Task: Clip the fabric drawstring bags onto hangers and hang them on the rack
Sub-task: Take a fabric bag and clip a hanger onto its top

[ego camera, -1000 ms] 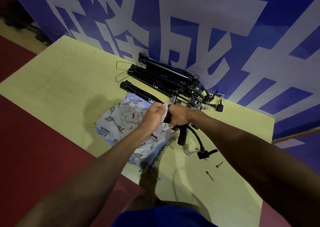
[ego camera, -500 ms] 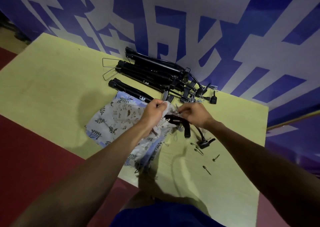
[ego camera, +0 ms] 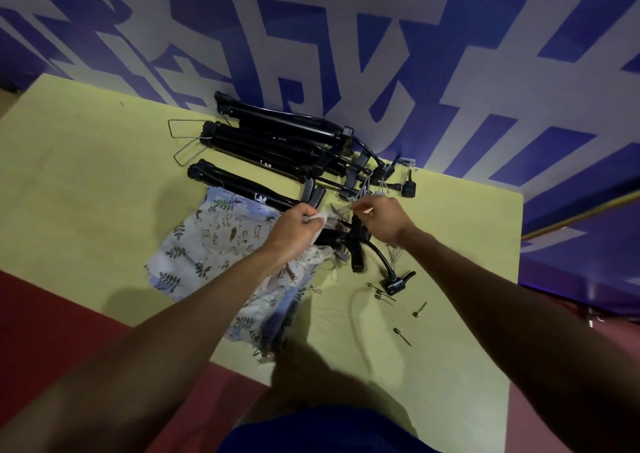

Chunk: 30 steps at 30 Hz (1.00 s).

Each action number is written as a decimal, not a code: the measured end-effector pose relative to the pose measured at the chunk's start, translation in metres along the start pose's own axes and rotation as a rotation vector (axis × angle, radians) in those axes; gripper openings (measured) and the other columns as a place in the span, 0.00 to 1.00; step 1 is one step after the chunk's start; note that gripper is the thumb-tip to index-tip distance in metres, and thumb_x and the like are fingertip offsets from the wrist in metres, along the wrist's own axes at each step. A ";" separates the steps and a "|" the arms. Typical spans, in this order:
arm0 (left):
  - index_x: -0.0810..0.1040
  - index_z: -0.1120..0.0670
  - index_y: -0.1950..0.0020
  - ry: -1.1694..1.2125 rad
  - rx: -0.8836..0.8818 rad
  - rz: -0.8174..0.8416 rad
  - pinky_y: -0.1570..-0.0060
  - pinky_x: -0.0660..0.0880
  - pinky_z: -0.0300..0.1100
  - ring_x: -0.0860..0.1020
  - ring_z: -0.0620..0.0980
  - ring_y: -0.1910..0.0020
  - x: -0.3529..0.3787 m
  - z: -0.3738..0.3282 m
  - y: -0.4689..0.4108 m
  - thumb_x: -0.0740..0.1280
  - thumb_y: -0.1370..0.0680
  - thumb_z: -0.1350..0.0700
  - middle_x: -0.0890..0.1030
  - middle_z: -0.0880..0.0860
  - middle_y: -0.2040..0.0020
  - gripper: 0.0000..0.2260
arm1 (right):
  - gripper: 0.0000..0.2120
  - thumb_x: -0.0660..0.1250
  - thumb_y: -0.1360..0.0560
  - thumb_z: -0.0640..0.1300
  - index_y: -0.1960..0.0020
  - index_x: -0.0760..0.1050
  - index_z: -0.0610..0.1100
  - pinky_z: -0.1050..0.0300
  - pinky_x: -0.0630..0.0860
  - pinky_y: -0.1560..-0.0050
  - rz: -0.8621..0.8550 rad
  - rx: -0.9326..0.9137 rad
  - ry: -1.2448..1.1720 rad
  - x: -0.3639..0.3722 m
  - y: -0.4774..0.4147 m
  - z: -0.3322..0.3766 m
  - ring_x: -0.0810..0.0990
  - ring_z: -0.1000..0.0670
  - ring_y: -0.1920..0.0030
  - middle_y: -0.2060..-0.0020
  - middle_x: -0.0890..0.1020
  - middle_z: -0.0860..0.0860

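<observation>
A person works at a pale yellow-green bench [ego camera: 86, 175] set against a blue-and-white lettered wall, the left hand [ego camera: 294, 227] closed in a firm grip on the bunched top edge of a pale floral-print fabric drawstring bag [ego camera: 207, 241], seemingly to keep the mouth gathered and raised for clipping. The right hand [ego camera: 381, 220] pinches thin pale strings [ego camera: 360, 194] just above a black plastic clip hanger [ego camera: 356, 248] lying under both hands, probably drawing them clear of the clip. The bags lie in a loose stack spilling over the bench's near edge; at least two prints show, though the exact number is hard to judge in the dim light. Three long black folded stands [ego camera: 277, 147] lie side by side near the wall, with two wire loops [ego camera: 183, 141] at their left ends. Roughly five small dark metal pins [ego camera: 401, 336] are scattered to the right. No rack is in view
</observation>
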<state>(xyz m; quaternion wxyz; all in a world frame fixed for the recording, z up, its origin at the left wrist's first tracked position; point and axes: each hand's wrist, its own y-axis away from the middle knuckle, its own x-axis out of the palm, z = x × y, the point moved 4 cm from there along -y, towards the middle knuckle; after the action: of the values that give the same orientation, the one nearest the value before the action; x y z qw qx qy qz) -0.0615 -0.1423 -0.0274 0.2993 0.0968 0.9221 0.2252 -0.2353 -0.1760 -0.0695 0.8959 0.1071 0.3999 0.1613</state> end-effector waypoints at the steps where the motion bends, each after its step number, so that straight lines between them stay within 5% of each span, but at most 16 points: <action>1: 0.73 0.57 0.42 -0.004 -0.008 -0.004 0.63 0.68 0.37 0.73 0.50 0.54 -0.001 0.000 -0.001 0.61 0.20 0.53 0.75 0.52 0.49 0.11 | 0.14 0.61 0.22 0.36 0.38 0.77 0.39 0.60 0.71 0.43 0.032 -0.015 0.018 0.006 -0.007 0.004 0.78 0.45 0.41 0.40 0.80 0.44; 8: 0.72 0.54 0.49 0.025 -0.059 -0.019 0.64 0.67 0.39 0.73 0.49 0.59 -0.009 -0.001 -0.008 0.61 0.20 0.53 0.74 0.53 0.53 0.05 | 0.12 0.63 0.23 0.47 0.43 0.76 0.44 0.50 0.68 0.42 0.133 0.007 0.457 0.043 -0.035 -0.003 0.75 0.41 0.40 0.43 0.80 0.42; 12: 0.73 0.55 0.49 0.077 -0.084 -0.027 0.62 0.69 0.40 0.74 0.49 0.57 -0.010 0.003 -0.005 0.61 0.21 0.53 0.76 0.53 0.53 0.06 | 0.09 0.59 0.22 0.43 0.49 0.78 0.44 0.48 0.65 0.42 0.063 0.022 0.508 0.045 -0.036 0.000 0.75 0.41 0.42 0.47 0.80 0.43; 17: 0.74 0.56 0.44 0.115 -0.051 -0.031 0.65 0.68 0.38 0.73 0.45 0.62 -0.011 -0.004 -0.003 0.61 0.20 0.54 0.75 0.49 0.57 0.08 | 0.07 0.63 0.24 0.45 0.56 0.79 0.44 0.50 0.70 0.41 0.041 0.146 0.106 0.033 -0.034 0.004 0.78 0.44 0.47 0.52 0.83 0.46; 22: 0.73 0.53 0.49 0.142 -0.003 -0.077 0.68 0.67 0.39 0.71 0.46 0.67 -0.016 -0.007 -0.002 0.61 0.21 0.56 0.73 0.49 0.62 0.03 | 0.10 0.60 0.21 0.38 0.57 0.77 0.38 0.67 0.75 0.62 0.150 0.192 -0.565 0.013 -0.005 0.019 0.78 0.51 0.62 0.63 0.81 0.47; 27: 0.72 0.55 0.51 0.157 0.023 -0.109 0.73 0.64 0.36 0.67 0.45 0.71 -0.027 -0.006 0.003 0.62 0.21 0.56 0.69 0.48 0.67 0.03 | 0.08 0.62 0.21 0.41 0.58 0.74 0.40 0.59 0.77 0.56 0.150 0.198 -0.579 0.011 0.006 0.016 0.79 0.51 0.61 0.64 0.79 0.46; 30: 0.73 0.55 0.52 0.142 0.039 -0.103 0.72 0.63 0.37 0.67 0.45 0.71 -0.030 -0.004 0.009 0.62 0.21 0.56 0.69 0.48 0.67 0.03 | 0.08 0.66 0.23 0.43 0.52 0.79 0.39 0.57 0.75 0.53 0.063 0.172 -0.306 0.009 0.001 0.015 0.79 0.50 0.55 0.57 0.81 0.46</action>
<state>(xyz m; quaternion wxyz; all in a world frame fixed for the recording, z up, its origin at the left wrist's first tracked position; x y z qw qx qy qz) -0.0400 -0.1454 -0.0051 0.2422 0.0387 0.9491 0.1978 -0.2186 -0.1729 -0.0653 0.9283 0.2192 0.2679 0.1361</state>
